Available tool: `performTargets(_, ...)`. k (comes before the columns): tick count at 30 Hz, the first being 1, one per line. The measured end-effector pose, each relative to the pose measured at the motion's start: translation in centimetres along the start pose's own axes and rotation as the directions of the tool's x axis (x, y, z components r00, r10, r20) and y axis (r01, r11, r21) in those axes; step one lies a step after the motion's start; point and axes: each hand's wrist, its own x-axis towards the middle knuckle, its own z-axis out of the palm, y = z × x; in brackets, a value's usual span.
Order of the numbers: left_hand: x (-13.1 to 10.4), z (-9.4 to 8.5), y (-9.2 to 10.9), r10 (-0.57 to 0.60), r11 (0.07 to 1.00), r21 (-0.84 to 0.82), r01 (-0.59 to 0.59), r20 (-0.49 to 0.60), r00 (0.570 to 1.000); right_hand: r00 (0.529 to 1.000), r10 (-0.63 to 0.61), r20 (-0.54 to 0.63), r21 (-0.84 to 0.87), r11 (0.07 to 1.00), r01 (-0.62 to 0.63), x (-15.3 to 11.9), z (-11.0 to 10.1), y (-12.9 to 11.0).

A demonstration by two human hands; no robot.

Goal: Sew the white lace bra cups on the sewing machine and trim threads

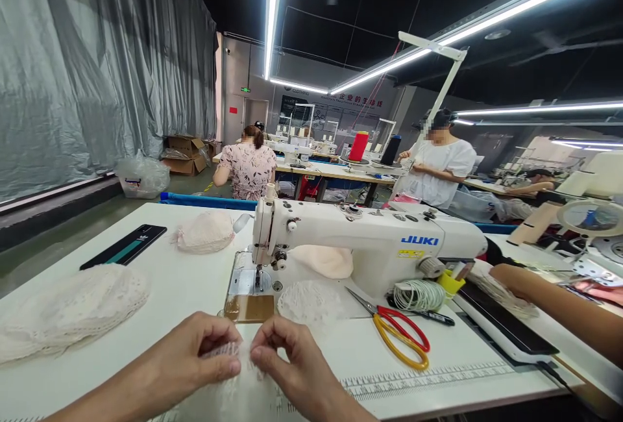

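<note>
A white surface (175,279) carries a white sewing machine (360,234). To its left lie a thick stack of lacy cloth (73,308), a dark case (124,247) with a green stripe and, farther off, a smaller pale pile (205,232). Toward the right are open scissors (378,315) and a pale cord coil (418,296); ruler markings (423,378) line the near edge

Lace strip (226,348) is looking sheer, slightly ribbed. Sewing machine (360,230) is showing smooth, glossy white paint; needle plate (249,279) is gleaming, polished metal. Scissors blades (363,301) are glinting steel. Curtain (97,71) is creasing, silvery. Table (185,292) is looking smooth, pale.
</note>
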Motion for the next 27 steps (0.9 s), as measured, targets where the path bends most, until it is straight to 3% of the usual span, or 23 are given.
performTargets(3,2.3,-0.6,-0.8,0.015,0.995,0.095,-0.011,-0.04,0.999,0.997,-0.077,-0.029,-0.33,0.942,0.063,0.9,-0.6,1.1)
performTargets(6,6.1,-1.2,-2.2,0.027,0.977,0.215,-0.008,-0.088,0.996,0.987,-0.158,0.003,-0.677,0.726,0.118,2.5,-3.1,3.7)
performTargets(10,10.2,-0.8,-4.4,0.066,0.947,0.321,-0.013,-0.152,0.986,0.99,-0.141,-0.029,-0.794,0.604,0.063,3.6,-7.9,6.7)
performTargets(12,11.2,-0.3,-5.3,0.105,0.93,0.366,-0.034,-0.175,0.979,0.988,-0.15,-0.046,-0.825,0.563,0.047,3.6,-9.0,6.8)
performTargets(15,12.0,0.4,-6.4,0.178,0.903,0.421,-0.082,-0.194,0.965,0.966,-0.244,0.086,-0.821,0.532,0.208,3.9,-7.6,6.1)
performTargets(17,12.2,0.6,-6.9,0.238,0.88,0.46,-0.122,-0.205,0.949,0.866,-0.403,0.297,-0.767,0.439,0.467,4.4,-5.6,5.9)
performTargets(19,12.3,0.7,-7.2,0.308,0.845,0.51,-0.16,-0.219,0.926,0.8,-0.457,0.388,-0.748,0.351,0.563,4.9,-4.0,6.5)
performTargets(21,12.1,0.7,-7.4,0.376,0.805,0.566,-0.181,-0.249,0.893,0.809,-0.433,0.398,-0.765,0.329,0.553,5.2,-3.3,7.4)
performTargets(23,11.7,0.8,-7.7,0.495,0.729,0.647,-0.224,-0.272,0.825,0.824,-0.413,0.387,-0.773,0.342,0.534,5.3,-3.4,8.1)
performTargets(27,10.9,1.3,-8.9,0.806,0.41,0.82,-0.4,-0.12,0.579,0.821,-0.431,0.374,-0.746,0.386,0.542,5.5,-4.2,8.4)
